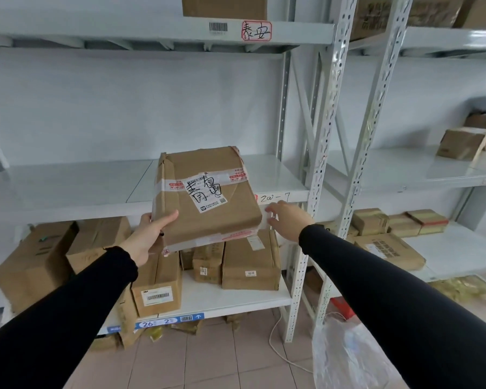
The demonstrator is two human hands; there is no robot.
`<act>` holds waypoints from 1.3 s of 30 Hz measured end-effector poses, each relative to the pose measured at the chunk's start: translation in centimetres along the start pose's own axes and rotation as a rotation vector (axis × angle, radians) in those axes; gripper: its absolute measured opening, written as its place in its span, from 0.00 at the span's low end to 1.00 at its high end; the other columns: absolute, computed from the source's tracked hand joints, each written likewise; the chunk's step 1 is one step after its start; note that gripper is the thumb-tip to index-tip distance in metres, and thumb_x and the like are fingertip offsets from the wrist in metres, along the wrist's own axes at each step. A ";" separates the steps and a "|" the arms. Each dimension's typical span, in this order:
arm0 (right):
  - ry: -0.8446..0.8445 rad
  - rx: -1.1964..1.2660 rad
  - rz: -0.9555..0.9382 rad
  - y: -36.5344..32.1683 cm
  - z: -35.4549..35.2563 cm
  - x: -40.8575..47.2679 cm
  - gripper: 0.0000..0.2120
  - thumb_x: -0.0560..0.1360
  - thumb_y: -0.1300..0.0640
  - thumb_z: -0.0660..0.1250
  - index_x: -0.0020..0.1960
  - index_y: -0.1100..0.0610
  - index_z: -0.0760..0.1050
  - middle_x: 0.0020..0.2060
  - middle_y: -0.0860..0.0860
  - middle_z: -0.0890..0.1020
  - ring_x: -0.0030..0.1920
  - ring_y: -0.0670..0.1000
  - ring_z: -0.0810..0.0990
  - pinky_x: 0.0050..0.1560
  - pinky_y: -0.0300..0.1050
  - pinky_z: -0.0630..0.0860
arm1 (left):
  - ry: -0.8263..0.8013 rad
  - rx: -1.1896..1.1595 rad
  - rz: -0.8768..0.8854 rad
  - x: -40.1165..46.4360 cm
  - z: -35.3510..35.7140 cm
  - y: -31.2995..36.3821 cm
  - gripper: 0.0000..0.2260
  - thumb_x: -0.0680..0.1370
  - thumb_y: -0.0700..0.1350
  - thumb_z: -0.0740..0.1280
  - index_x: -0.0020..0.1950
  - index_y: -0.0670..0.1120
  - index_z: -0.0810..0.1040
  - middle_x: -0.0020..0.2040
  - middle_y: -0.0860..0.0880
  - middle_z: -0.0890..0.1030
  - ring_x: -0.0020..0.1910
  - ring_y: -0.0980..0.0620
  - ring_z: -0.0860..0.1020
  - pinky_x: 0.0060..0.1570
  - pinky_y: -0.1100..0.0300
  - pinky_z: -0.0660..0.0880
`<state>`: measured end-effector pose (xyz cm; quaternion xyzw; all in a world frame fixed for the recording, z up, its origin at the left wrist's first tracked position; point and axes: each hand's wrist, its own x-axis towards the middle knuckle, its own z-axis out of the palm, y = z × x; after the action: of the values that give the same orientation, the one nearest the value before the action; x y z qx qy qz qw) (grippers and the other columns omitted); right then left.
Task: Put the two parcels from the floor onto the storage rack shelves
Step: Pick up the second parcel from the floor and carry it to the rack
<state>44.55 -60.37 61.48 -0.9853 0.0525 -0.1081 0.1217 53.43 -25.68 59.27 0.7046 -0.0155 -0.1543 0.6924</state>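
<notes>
A flat brown cardboard parcel (208, 197) with a white label and black handwriting is held up in front of the white middle shelf (68, 189) of the storage rack. My left hand (149, 234) grips its near left corner, thumb on top. My right hand (288, 217) is at the parcel's right edge with fingers spread, close to it or just touching; I cannot tell which. The parcel's far end overlaps the shelf's front edge. A second parcel from the floor cannot be singled out.
Several brown boxes (250, 262) fill the lower shelf under the parcel. A box (225, 7) sits on the top shelf. A perforated upright (320, 164) stands to the right, with more boxes (463, 143) on the neighbouring rack. A plastic bag (345, 357) and a white cord (275, 343) lie on the tiled floor.
</notes>
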 end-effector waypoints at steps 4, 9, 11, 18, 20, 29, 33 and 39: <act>-0.005 -0.028 -0.002 1.0 0.8 4.6 0.18 0.80 0.52 0.59 0.69 0.51 0.71 0.64 0.52 0.76 0.63 0.54 0.74 0.59 0.51 0.74 | 0.010 0.026 0.028 3.7 1.0 2.3 0.40 0.53 0.69 0.82 0.58 0.56 0.72 0.65 0.46 0.80 0.66 0.41 0.77 0.71 0.37 0.71; 0.005 -0.038 -0.011 3.8 1.2 10.9 0.19 0.80 0.51 0.60 0.70 0.51 0.71 0.65 0.52 0.76 0.63 0.55 0.75 0.59 0.51 0.74 | 0.005 0.047 0.020 10.6 2.8 3.7 0.48 0.58 0.68 0.81 0.70 0.50 0.68 0.65 0.44 0.81 0.63 0.42 0.80 0.66 0.38 0.76; 0.015 -0.026 -0.005 5.1 1.3 13.4 0.19 0.80 0.50 0.60 0.69 0.50 0.71 0.64 0.51 0.76 0.63 0.55 0.75 0.57 0.50 0.74 | 0.014 0.049 0.018 13.3 3.9 4.6 0.49 0.57 0.68 0.82 0.71 0.48 0.69 0.64 0.44 0.82 0.62 0.42 0.82 0.64 0.40 0.78; -0.034 -0.019 0.009 8.3 2.7 21.1 0.18 0.80 0.52 0.60 0.69 0.53 0.71 0.65 0.53 0.76 0.64 0.57 0.74 0.60 0.51 0.72 | 0.040 0.051 -0.025 20.9 7.0 6.3 0.46 0.62 0.66 0.81 0.71 0.48 0.66 0.64 0.42 0.80 0.63 0.39 0.82 0.62 0.35 0.79; -0.038 -0.023 0.010 8.5 3.4 22.9 0.18 0.80 0.53 0.60 0.68 0.54 0.71 0.64 0.55 0.76 0.62 0.58 0.75 0.59 0.51 0.73 | 0.031 0.043 -0.016 24.3 6.5 5.7 0.53 0.55 0.70 0.81 0.72 0.48 0.66 0.64 0.44 0.80 0.64 0.41 0.80 0.65 0.37 0.77; -0.034 0.007 0.069 9.0 5.0 29.3 0.15 0.78 0.58 0.59 0.63 0.57 0.74 0.60 0.56 0.78 0.59 0.58 0.76 0.56 0.50 0.73 | -0.091 0.092 -0.052 34.7 5.1 5.2 0.52 0.52 0.74 0.79 0.69 0.47 0.79 0.67 0.46 0.83 0.68 0.43 0.78 0.74 0.44 0.69; -0.035 0.006 0.074 9.5 5.6 29.7 0.14 0.79 0.56 0.60 0.63 0.56 0.74 0.60 0.54 0.79 0.57 0.57 0.77 0.55 0.49 0.74 | -0.133 0.221 -0.037 34.5 5.2 6.0 0.42 0.62 0.73 0.74 0.67 0.47 0.82 0.68 0.46 0.82 0.68 0.43 0.78 0.75 0.46 0.68; -0.152 0.079 0.066 10.7 5.6 28.7 0.21 0.76 0.50 0.68 0.68 0.52 0.71 0.62 0.51 0.77 0.60 0.53 0.75 0.60 0.50 0.74 | -0.117 0.405 0.145 33.2 5.5 7.1 0.47 0.74 0.68 0.69 0.84 0.45 0.56 0.83 0.46 0.61 0.80 0.45 0.63 0.74 0.52 0.61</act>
<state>72.89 -73.15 59.28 -0.9828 0.0711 -0.0310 0.1677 85.07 -39.13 59.73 0.8163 -0.1370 -0.1381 0.5438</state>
